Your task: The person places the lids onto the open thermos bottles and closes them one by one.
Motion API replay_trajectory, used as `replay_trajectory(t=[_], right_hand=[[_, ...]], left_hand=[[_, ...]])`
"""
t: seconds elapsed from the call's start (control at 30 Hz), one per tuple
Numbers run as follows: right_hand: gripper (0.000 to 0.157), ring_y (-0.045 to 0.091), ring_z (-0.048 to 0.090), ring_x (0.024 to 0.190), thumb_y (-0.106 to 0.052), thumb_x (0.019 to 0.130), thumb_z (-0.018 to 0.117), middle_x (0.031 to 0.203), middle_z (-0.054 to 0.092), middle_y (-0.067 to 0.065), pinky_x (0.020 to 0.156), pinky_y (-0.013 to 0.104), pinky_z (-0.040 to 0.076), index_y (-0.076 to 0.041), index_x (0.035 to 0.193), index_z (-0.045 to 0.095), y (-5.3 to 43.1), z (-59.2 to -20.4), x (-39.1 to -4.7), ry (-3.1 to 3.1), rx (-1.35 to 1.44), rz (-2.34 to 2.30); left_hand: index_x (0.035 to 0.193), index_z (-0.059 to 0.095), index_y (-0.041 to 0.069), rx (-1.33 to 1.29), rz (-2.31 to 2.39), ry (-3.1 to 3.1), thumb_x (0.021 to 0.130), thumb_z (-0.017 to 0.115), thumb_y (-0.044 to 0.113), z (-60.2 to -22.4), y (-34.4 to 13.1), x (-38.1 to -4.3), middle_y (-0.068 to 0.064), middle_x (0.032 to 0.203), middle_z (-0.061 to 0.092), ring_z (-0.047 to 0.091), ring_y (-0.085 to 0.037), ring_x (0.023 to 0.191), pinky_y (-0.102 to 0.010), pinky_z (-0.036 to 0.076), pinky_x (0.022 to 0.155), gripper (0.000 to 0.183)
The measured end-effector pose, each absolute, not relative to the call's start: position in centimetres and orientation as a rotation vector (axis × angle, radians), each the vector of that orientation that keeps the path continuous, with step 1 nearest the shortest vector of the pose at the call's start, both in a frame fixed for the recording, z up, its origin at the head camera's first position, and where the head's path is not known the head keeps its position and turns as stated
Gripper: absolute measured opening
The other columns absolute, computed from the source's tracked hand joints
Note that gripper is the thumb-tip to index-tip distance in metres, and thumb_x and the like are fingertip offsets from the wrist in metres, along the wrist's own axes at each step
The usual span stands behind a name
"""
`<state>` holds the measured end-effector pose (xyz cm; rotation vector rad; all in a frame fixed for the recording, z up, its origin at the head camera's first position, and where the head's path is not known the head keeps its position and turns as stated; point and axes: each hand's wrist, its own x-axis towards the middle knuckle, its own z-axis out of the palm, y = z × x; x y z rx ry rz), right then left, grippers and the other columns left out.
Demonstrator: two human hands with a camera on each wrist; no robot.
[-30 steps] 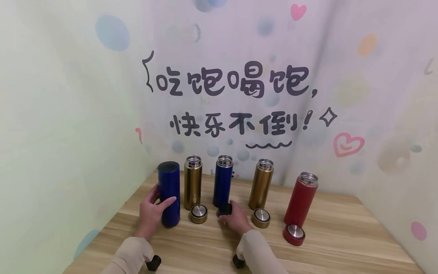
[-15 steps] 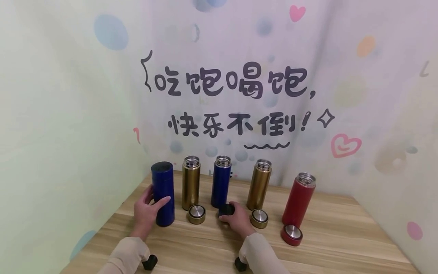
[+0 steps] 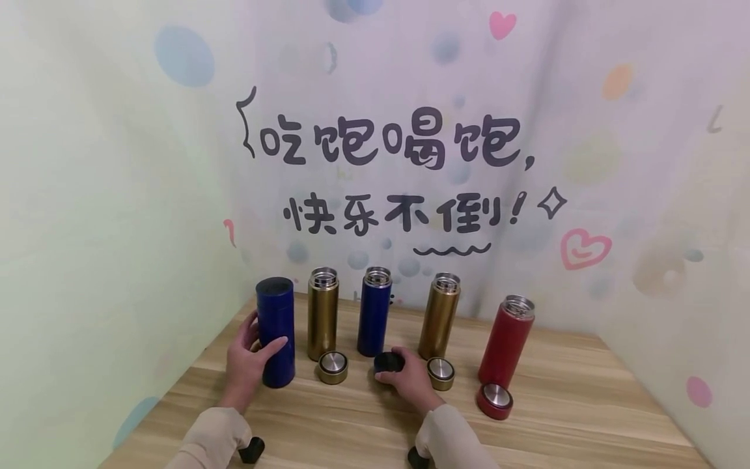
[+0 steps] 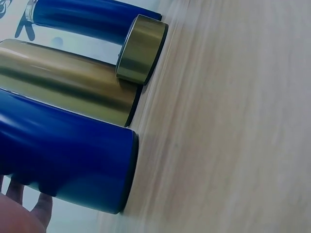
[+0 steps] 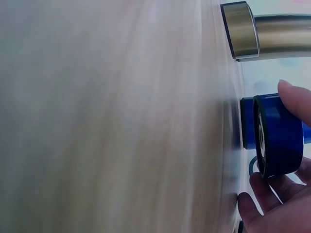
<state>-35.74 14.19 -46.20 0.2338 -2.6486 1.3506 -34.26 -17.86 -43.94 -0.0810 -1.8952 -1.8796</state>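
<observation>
On the left, my left hand (image 3: 245, 365) grips a tall blue thermos (image 3: 278, 339), its blue lid on and its body upright. My thumb lies across its front, and the fingers go behind it. My right hand (image 3: 413, 383) pinches a loose blue thermos lid (image 5: 282, 136) between thumb and fingers. Its underside, partly visible in the right wrist view, faces the table. Directly behind that lid stands an uncapped blue thermos (image 3: 375, 319). A gold lid (image 3: 333, 367) lies between my hands, metal inner side up, before an uncapped gold thermos (image 3: 323, 319).
Right of my right hand stands another uncapped gold thermos (image 3: 441, 319) with its gold lid (image 3: 441, 372) in front. Farther right is an uncapped red thermos (image 3: 507, 345), a red lid (image 3: 495, 400) before it. A printed curtain (image 3: 586, 130) hangs behind the wooden table (image 3: 328, 430).
My left hand has shifted the capped blue thermos slightly left, away from the gold one. The lid in my right hand has moved a little right relative to the blue thermos behind it.
</observation>
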Motion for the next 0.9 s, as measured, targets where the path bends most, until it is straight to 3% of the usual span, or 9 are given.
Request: replay_trajectory(t=[0.13,0.27,0.4,0.53,0.67,0.73,0.9], right_hand=[[0.071,0.036,0.052,0.117,-0.02,0.075,0.085,0.13,0.056,0.021,0.099,0.054,0.041,0.002,0.134,0.052,14.6,-46.2,-35.5,-2.648,0.254,1.353],[0.07,0.037,0.052,0.117,-0.02,0.075,0.085,0.129,0.056,0.02,0.099,0.054,0.04,0.002,0.132,0.053,15.0,-46.1,-35.1,-2.642,0.277,1.344],[0.069,0.038,0.052,0.116,-0.019,0.073,0.086,0.129,0.056,0.021,0.099,0.055,0.039,0.004,0.13,0.055,15.4,-46.0,-34.4,-2.624,0.312,1.322],[0.067,0.038,0.051,0.118,-0.018,0.072,0.086,0.131,0.055,0.021,0.1,0.055,0.038,0.003,0.129,0.056,15.6,-46.1,-34.0,-2.611,0.32,1.339],[0.067,0.039,0.049,0.12,-0.016,0.073,0.086,0.134,0.053,0.023,0.101,0.056,0.037,0.002,0.129,0.055,15.9,-45.8,-33.5,-2.592,0.308,1.401],[0.068,0.04,0.049,0.12,-0.015,0.073,0.085,0.134,0.052,0.024,0.102,0.056,0.036,0.003,0.131,0.054,16.0,-45.6,-33.2,-2.587,0.289,1.437],[0.07,0.037,0.05,0.118,-0.018,0.074,0.085,0.132,0.054,0.023,0.101,0.055,0.037,0.002,0.133,0.053,16.4,-45.4,-32.9,-2.599,0.243,1.465]], left_hand=[[0.153,0.029,0.011,-0.058,-1.794,-1.804,0.085,0.077,0.013,-43.6,-17.8,-34.0,-0.018,0.145,0.044,0.043,-0.031,0.131,-0.05,0.034,0.108,0.083],[0.146,0.04,0.009,0.009,-1.603,-1.615,0.083,0.078,0.013,-42.9,-17.1,-33.6,-0.012,0.133,0.053,0.05,-0.025,0.12,-0.035,0.041,0.099,0.074],[0.128,0.049,-0.006,0.065,-1.487,-1.399,0.081,0.077,0.008,-41.6,-15.8,-32.8,-0.003,0.11,0.057,0.053,-0.018,0.096,-0.027,0.04,0.077,0.056],[0.11,0.046,-0.015,0.087,-1.521,-1.326,0.081,0.075,0.005,-40.8,-14.4,-31.4,0.0,0.094,0.052,0.048,-0.011,0.079,-0.024,0.035,0.065,0.045],[0.105,0.044,-0.018,0.024,-1.569,-1.377,0.083,0.071,0.001,-40.4,-12.6,-29.6,-0.019,0.089,0.049,0.048,-0.011,0.074,-0.018,0.038,0.063,0.04],[0.103,0.044,-0.018,-0.039,-1.588,-1.398,0.082,0.07,-0.004,-40.3,-11.7,-28.9,-0.02,0.088,0.05,0.05,-0.01,0.072,-0.016,0.041,0.062,0.037],[0.102,0.045,-0.02,-0.21,-1.612,-1.41,0.076,0.07,-0.015,-40.2,-9.8,-28.2,-0.005,0.089,0.054,0.053,-0.011,0.072,-0.014,0.044,0.06,0.036]])
